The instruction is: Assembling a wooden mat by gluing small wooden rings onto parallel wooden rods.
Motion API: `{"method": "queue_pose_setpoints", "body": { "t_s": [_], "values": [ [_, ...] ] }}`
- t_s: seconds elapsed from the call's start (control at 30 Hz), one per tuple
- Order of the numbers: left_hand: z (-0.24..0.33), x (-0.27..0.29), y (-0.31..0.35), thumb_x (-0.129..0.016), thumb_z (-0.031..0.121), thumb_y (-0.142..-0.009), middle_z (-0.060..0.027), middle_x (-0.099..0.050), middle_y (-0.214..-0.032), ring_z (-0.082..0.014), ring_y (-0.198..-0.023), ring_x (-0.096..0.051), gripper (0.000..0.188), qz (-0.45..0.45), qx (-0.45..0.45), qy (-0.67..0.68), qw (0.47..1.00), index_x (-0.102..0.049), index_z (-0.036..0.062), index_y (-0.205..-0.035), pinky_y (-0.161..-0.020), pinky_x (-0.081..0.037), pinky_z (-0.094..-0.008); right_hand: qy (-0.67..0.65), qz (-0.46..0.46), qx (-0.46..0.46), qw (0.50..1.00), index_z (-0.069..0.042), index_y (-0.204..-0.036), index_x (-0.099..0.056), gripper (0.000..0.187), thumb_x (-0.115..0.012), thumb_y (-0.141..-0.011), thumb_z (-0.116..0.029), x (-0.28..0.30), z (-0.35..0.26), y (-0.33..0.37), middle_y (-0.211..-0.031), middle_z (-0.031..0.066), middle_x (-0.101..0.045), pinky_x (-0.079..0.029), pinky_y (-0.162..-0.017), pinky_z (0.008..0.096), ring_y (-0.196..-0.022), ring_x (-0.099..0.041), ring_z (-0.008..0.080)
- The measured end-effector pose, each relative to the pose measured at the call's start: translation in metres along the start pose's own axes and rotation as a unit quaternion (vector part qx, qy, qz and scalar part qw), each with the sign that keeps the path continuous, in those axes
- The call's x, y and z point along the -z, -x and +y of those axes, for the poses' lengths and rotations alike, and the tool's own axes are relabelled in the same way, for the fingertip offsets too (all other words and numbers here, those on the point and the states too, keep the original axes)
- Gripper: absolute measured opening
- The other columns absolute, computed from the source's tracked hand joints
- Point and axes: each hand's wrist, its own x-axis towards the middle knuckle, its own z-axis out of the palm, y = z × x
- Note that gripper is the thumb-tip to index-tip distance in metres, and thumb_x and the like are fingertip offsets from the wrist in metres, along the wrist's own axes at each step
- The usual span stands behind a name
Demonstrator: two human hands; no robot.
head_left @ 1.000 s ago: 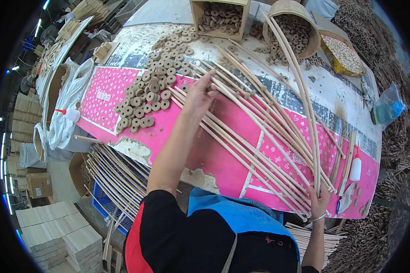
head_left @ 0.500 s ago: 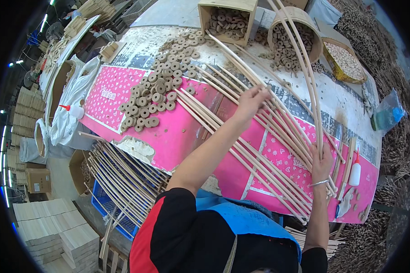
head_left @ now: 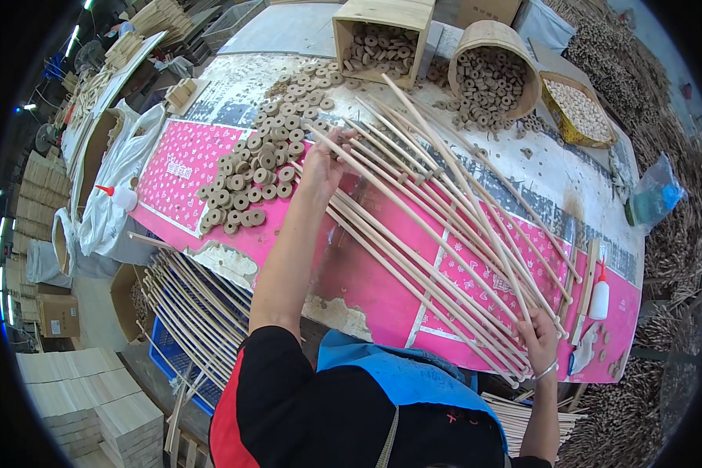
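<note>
My left hand (head_left: pixel 323 162) is closed near the far end of a thin wooden stick (head_left: pixel 425 224), next to the pile of wooden rings (head_left: pixel 265 156). The stick slants across the pink table cover towards my right hand (head_left: pixel 540 340), whose fingers are curled round the near ends of this stick and at least one other. Another held stick (head_left: pixel 444 148) runs up over the middle bundle. Beneath them lie several loose sticks (head_left: pixel 413 269) in roughly parallel rows. A few rings (head_left: pixel 419 179) sit on or against sticks in the middle.
Ring-filled containers, a wooden box (head_left: pixel 382 12) and a round tub (head_left: pixel 495 39), lie tipped at the back. A basket of pale beads (head_left: pixel 577 113), glue bottles (head_left: pixel 600 296) and a blue-filled plastic bag (head_left: pixel 654 199) stand around. More sticks (head_left: pixel 199 304) lie over a blue crate (head_left: pixel 168 351).
My left hand has moved left from the middle bundle to the far end of a stick. The long sticks rising from my right hand have swung down over the table.
</note>
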Motion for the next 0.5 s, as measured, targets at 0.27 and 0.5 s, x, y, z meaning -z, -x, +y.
{"method": "queue_pose_setpoints", "body": {
  "t_s": [0.27,0.5],
  "values": [
    [0.002,0.023,-0.013,-0.055,0.028,-0.106,-0.01,-0.069,-0.112,-0.0071,-0.071,-0.056,0.038,-0.077,-0.001,0.016,0.997,-0.06,0.0007,-0.132,-0.056,-0.046,-0.0171,0.018,0.061,-0.009,0.998,-0.003,-0.11,-0.06,0.013,-0.06,-0.101,-0.014,0.004,0.012,0.015,-0.073,-0.0012,-0.061,-0.038,-0.054,0.0177,-0.06,-0.051,0.0025],
    [0.01,0.013,-0.002,-0.048,0.033,-0.109,-0.0094,-0.071,-0.109,-0.0054,-0.068,-0.053,0.042,-0.095,-0.01,-0.054,0.994,-0.06,0.0021,-0.134,-0.052,-0.042,-0.0172,0.026,0.055,-0.003,0.998,-0.003,-0.109,-0.06,0.013,-0.061,-0.101,-0.014,0.008,0.018,0.016,-0.074,-0.0012,-0.061,-0.038,-0.054,0.0175,-0.061,-0.052,0.0027]
  ]
}}
